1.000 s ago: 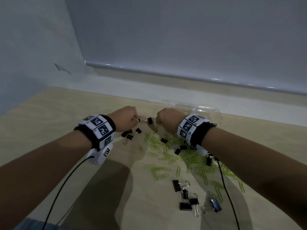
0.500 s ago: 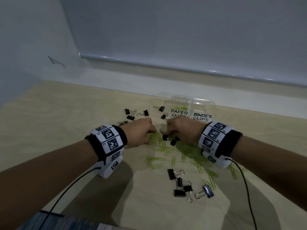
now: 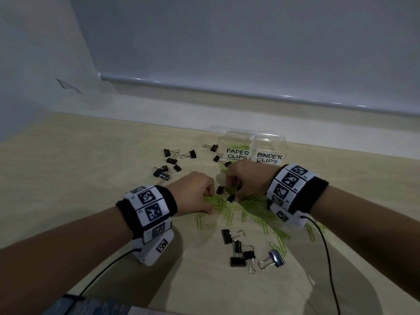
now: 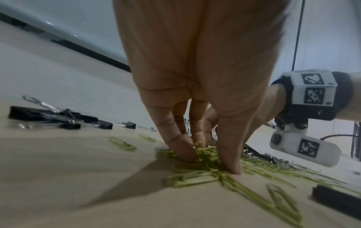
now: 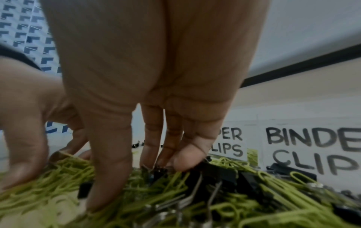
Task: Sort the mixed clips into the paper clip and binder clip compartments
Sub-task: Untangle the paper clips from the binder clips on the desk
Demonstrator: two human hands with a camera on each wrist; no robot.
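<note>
On a pale wooden table (image 3: 68, 178), both hands down in a heap of green paper clips (image 3: 250, 204): left hand (image 3: 195, 192) pinching a bunch between thumb and fingers (image 4: 181, 148), right hand (image 3: 247, 178) curled over black binder clips (image 3: 225, 193) in the heap, grip unclear. Beyond, a clear two-part box (image 3: 268, 142) labelled for each kind; more binder clips scattered nearby.

counter (image 3: 68, 178): pale wood-grain top, runs pretty much the whole view
far wall (image 3: 227, 37): plain grey-blue, nothing fancy
ledge (image 3: 227, 92): rounded rail along the wall's base, catching small glints
light: dim, soft shadows near side
</note>
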